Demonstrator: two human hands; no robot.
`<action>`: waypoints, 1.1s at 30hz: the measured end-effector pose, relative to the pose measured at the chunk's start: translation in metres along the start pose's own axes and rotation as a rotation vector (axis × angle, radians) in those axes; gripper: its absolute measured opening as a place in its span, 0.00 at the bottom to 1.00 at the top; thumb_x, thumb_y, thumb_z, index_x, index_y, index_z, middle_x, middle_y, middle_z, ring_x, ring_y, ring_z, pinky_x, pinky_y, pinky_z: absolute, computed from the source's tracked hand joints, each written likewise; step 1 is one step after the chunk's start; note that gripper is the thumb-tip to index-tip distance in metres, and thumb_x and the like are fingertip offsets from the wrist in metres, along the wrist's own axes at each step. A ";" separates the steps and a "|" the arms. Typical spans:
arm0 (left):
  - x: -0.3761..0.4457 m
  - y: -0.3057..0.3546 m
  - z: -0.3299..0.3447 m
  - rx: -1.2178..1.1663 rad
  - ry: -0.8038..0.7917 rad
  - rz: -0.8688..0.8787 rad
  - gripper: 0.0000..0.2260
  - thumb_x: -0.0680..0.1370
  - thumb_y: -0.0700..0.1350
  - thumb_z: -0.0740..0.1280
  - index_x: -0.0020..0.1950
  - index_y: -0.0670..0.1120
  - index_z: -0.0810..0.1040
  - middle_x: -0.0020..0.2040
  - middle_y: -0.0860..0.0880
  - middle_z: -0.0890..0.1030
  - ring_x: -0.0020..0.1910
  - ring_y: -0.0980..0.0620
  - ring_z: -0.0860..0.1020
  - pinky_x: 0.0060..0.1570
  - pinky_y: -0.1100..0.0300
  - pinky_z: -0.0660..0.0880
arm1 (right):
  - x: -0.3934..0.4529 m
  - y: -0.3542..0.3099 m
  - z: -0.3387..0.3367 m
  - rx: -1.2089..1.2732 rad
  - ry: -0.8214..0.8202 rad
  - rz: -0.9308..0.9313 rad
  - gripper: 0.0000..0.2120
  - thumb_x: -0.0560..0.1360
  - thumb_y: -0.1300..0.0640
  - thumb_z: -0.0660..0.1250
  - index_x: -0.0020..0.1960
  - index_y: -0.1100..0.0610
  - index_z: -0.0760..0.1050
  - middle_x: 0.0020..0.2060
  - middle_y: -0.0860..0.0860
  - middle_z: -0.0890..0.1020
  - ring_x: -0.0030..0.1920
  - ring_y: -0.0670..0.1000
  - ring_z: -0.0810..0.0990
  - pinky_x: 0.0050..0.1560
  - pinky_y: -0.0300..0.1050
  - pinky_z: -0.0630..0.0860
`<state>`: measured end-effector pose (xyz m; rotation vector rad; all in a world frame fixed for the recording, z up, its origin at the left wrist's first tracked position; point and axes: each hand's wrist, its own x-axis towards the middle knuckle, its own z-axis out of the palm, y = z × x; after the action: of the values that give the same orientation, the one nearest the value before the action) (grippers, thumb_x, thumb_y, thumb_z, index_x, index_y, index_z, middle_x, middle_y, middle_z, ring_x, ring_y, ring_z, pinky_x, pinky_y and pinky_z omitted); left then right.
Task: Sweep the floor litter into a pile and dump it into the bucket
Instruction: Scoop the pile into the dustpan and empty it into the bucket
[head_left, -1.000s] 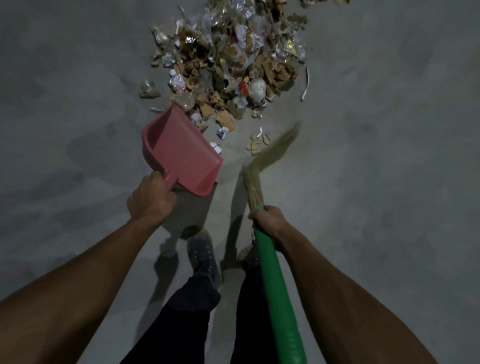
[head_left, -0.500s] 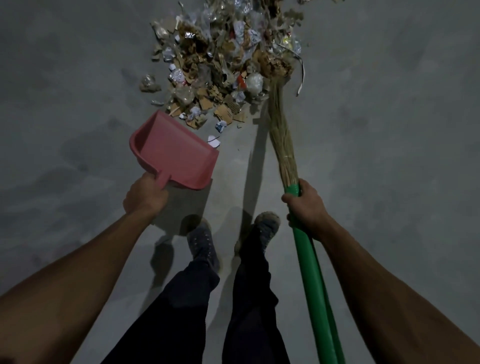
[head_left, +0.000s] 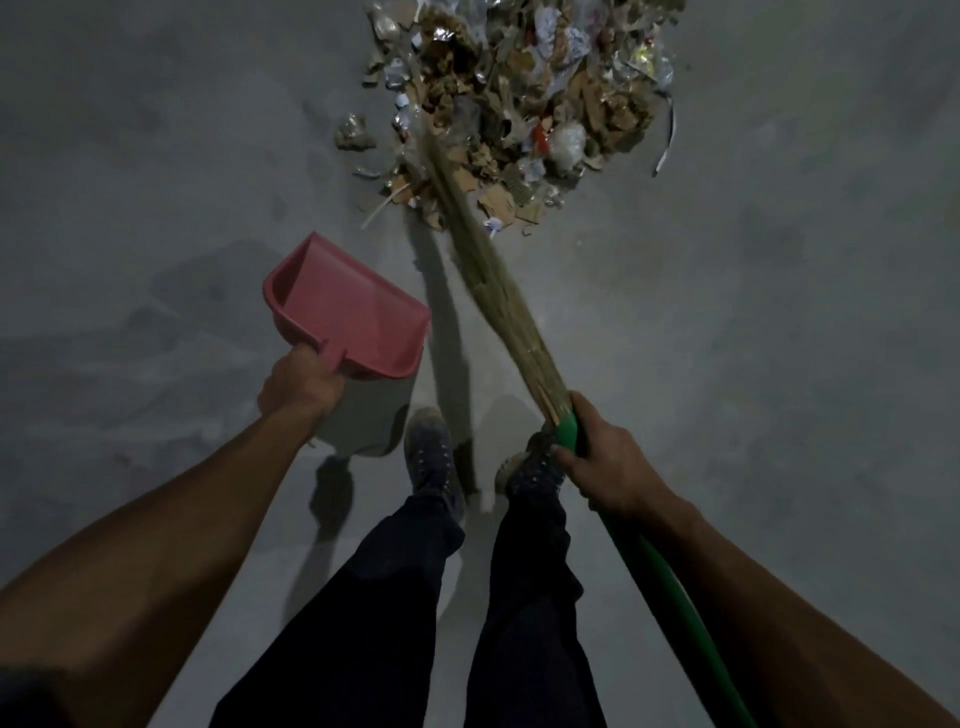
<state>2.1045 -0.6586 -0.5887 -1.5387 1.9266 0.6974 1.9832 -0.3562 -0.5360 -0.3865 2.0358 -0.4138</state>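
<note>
On the grey concrete floor (head_left: 753, 338), seen from the head camera, the litter pile (head_left: 524, 98) lay ahead of the person's shoes (head_left: 431, 457). Right hand (head_left: 608, 467) was wrapped tight round the green handle of the broom (head_left: 498, 291), whose straw bristles slanted up-left, tips blurred, into the pile's near-left edge. Left hand (head_left: 301, 382) gripped the short handle of the pink dustpan (head_left: 348, 312), held off the floor, empty, apart from the pile.

Matt grey concrete floor (head_left: 753, 322) — smooth pink plastic dustpan (head_left: 348, 312), glossy green broom handle (head_left: 660, 577), dry straw bristles (head_left: 493, 291), torn cardboard-and-plastic litter (head_left: 519, 93).
</note>
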 end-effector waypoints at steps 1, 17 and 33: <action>0.002 -0.004 0.002 -0.002 -0.006 -0.006 0.18 0.79 0.55 0.61 0.58 0.43 0.76 0.59 0.37 0.78 0.55 0.35 0.77 0.56 0.46 0.74 | 0.010 0.001 0.009 -0.075 -0.042 -0.017 0.28 0.77 0.56 0.65 0.74 0.54 0.59 0.51 0.56 0.78 0.45 0.57 0.77 0.41 0.46 0.72; 0.029 -0.032 0.022 0.038 -0.026 -0.034 0.13 0.78 0.48 0.65 0.59 0.42 0.73 0.59 0.38 0.77 0.53 0.38 0.77 0.48 0.51 0.70 | 0.142 -0.004 -0.055 -0.376 0.060 0.063 0.19 0.77 0.57 0.66 0.66 0.53 0.67 0.49 0.57 0.79 0.33 0.55 0.79 0.28 0.46 0.77; 0.002 -0.084 -0.013 0.031 -0.068 -0.215 0.16 0.81 0.51 0.63 0.62 0.41 0.73 0.60 0.38 0.76 0.55 0.40 0.76 0.50 0.51 0.69 | 0.058 -0.028 0.057 -0.391 -0.395 -0.106 0.37 0.75 0.51 0.67 0.79 0.56 0.55 0.64 0.61 0.77 0.62 0.61 0.77 0.60 0.49 0.74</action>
<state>2.1846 -0.6853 -0.5849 -1.6508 1.6837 0.6157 2.0093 -0.4134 -0.5946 -0.7540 1.7050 0.0078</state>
